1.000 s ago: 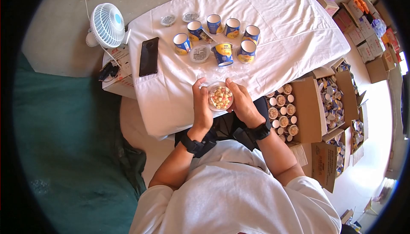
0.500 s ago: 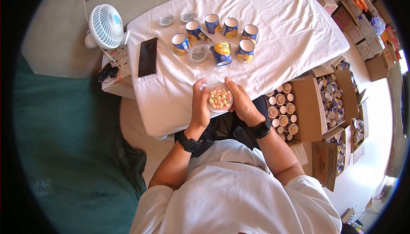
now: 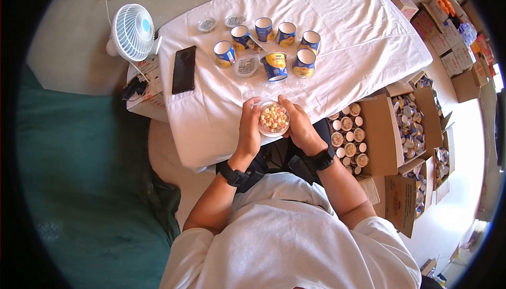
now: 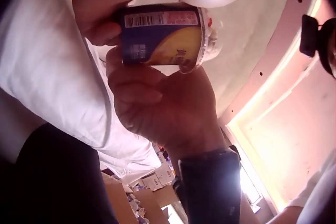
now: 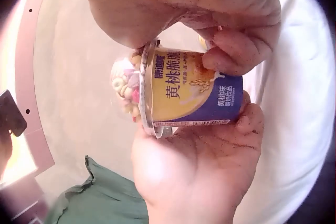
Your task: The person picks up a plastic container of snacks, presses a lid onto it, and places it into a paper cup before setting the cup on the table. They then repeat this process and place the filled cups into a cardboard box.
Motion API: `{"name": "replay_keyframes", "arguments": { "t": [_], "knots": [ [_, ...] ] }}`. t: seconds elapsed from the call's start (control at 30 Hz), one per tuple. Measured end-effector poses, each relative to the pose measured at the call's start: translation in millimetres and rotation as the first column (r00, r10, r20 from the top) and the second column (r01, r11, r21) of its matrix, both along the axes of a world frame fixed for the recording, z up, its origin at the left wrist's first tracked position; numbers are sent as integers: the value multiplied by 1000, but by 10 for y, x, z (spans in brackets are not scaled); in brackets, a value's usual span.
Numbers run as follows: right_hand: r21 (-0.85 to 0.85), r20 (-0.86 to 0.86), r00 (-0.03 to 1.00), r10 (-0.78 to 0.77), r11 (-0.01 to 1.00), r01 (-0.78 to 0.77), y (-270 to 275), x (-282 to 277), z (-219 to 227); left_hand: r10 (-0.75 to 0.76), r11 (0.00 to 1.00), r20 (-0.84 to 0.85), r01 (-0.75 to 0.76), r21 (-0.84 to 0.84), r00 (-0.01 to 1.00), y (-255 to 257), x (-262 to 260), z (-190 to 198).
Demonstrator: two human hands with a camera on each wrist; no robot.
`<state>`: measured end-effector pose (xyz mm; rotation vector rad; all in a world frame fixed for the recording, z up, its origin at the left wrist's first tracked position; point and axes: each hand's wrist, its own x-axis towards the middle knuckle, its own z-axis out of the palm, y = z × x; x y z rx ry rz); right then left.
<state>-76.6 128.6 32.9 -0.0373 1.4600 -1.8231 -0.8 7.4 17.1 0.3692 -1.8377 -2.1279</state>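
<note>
Between both hands is a blue and yellow paper cup (image 5: 191, 85) with a clear domed lid (image 3: 274, 118). Small pink and cream cereal rings (image 5: 128, 87) fill the dome. My left hand (image 3: 250, 129) holds the cup from the left side, and my right hand (image 3: 301, 127) grips it from the right, thumb near the lid's rim. A barcode (image 4: 144, 20) shows on the cup's wall in the left wrist view. Beyond the hands, several similar cups (image 3: 275, 67) without lids stand on the white-covered table (image 3: 211, 125).
Clear lids (image 3: 246, 66) lie among the cups, and a dark phone (image 3: 184, 69) rests at the table's left. A white fan (image 3: 133, 31) stands beyond it. To the right, open cardboard boxes (image 3: 380, 135) hold many packed cups. Green cloth (image 3: 89, 183) covers the left side.
The cup has turned slightly between the hands, so the cereal in the dome shows differently. Both hands stay around it in nearly the same place. The cups on the table have not moved.
</note>
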Motion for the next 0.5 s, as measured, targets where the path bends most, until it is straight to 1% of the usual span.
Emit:
{"name": "replay_keyframes", "arguments": {
  "t": [0.03,0.1,0.13,0.17,0.2,0.27,0.3,0.4,0.43,0.5],
  "knots": [
    [-14,20,999,-43,999,44,-10,14,-11,39,999,-17,-39,-1,999,-4,-6,-102],
    [-37,62,989,-134,990,136,-31,66,-4,105,994,-60,-103,36,993,75,-13,-138],
    [-55,46,990,-131,989,134,-30,91,8,137,989,-78,-133,57,987,128,-13,-138],
    [-74,29,991,-127,989,129,-31,112,28,154,981,-81,-143,131,985,163,-10,-122],
    [-94,12,992,-122,988,123,-35,120,46,131,985,-86,-119,127,988,141,-10,-139],
    [1,-40,999,-24,1000,24,32,46,77,82,990,-92,-71,121,992,50,0,-180],
    [51,-62,998,25,998,-22,61,7,82,43,999,-65,-42,21,997,0,1,-118],
    [22,-27,997,78,997,-78,69,-58,-11,-96,995,-13,96,19,995,-20,-21,-31],
    [-2,-26,997,66,998,-66,73,-58,-32,-56,997,-9,56,46,998,27,-17,14],
    [-21,-31,999,-26,999,25,55,-5,-20,58,998,-34,-57,39,998,111,-27,35]
  ]
}}
